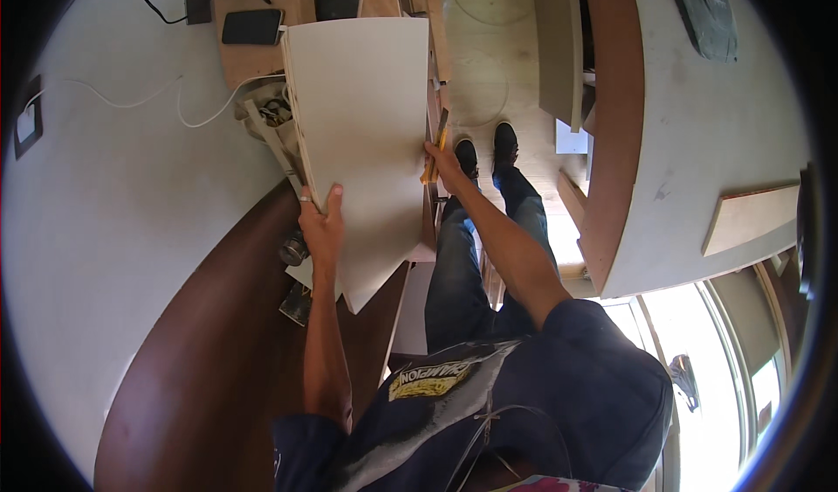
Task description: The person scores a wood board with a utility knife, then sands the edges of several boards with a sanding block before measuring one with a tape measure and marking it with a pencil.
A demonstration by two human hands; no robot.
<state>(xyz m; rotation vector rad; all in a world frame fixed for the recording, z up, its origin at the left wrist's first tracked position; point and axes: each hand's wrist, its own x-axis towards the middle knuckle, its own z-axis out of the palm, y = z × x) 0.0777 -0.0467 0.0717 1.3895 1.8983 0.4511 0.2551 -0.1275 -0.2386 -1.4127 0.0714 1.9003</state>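
Head view: hands point(323, 228) flank pale panel point(371, 134), right point(449, 167) gripping orange cutter point(442, 134).

Head view: left fisheye of head-worn pair, looking steeply down over the wearer's dark navy printed T-shirt point(585, 378), lower centre. Near the flat, cream-white rectangular board point(371, 143), upper centre; black lace-up shoes point(504, 141) and pale smooth floor point(484, 64) farther off. Very wide; straight edges bow, corners black.

There are two grips point(323, 230), one knife point(442, 134), one phone point(252, 27), two shoes point(504, 144) and at least one panel point(367, 125)
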